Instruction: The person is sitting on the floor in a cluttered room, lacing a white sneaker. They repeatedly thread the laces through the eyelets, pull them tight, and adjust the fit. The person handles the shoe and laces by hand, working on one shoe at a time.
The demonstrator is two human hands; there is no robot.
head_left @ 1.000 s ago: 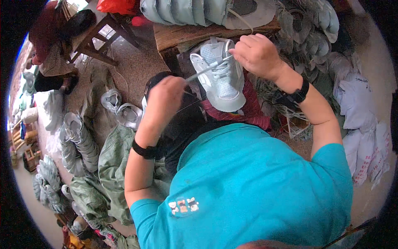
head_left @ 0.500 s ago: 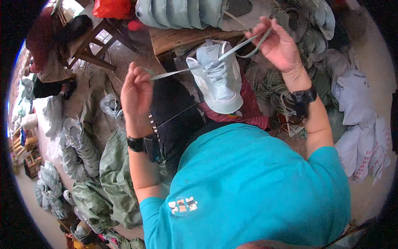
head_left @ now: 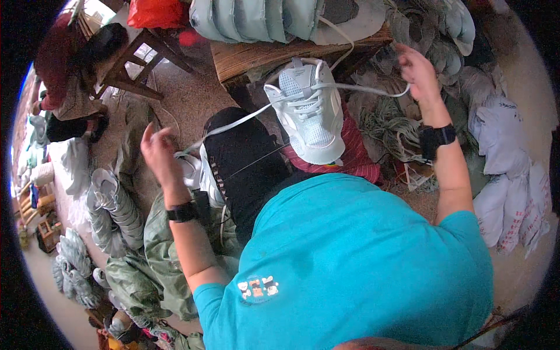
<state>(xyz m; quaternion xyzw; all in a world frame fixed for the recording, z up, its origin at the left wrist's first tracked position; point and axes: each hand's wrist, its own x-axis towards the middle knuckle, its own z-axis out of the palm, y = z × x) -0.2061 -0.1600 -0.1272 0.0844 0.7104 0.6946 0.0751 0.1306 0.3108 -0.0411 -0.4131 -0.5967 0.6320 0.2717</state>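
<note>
A pale blue-grey sneaker (head_left: 315, 125) rests on my lap, toe toward me, its front laced in crossing rows. A flat light shoelace (head_left: 245, 118) stretches from the top of its lacing out to both sides. My left hand (head_left: 162, 154) is raised at the left, its fingers smeared by motion, and the lace's left part runs up to it; its grip is unclear. At the right my right hand (head_left: 417, 70) has curled fingers, with the slacker right part of the lace meeting the palm. Both hands are well apart from the sneaker.
A wooden bench (head_left: 245, 58) ahead carries a row of pale shoe pieces (head_left: 251, 20). Laces lie bundled (head_left: 388, 125) at the right, near white sacks (head_left: 501, 140). Green sacks (head_left: 166, 239) and stacked shoes (head_left: 111, 204) stand left. Another person (head_left: 70, 70) is at the far left.
My left hand has moved left and down, my right hand right and down. The lace now spans wider, and the loop at the right has straightened out.
</note>
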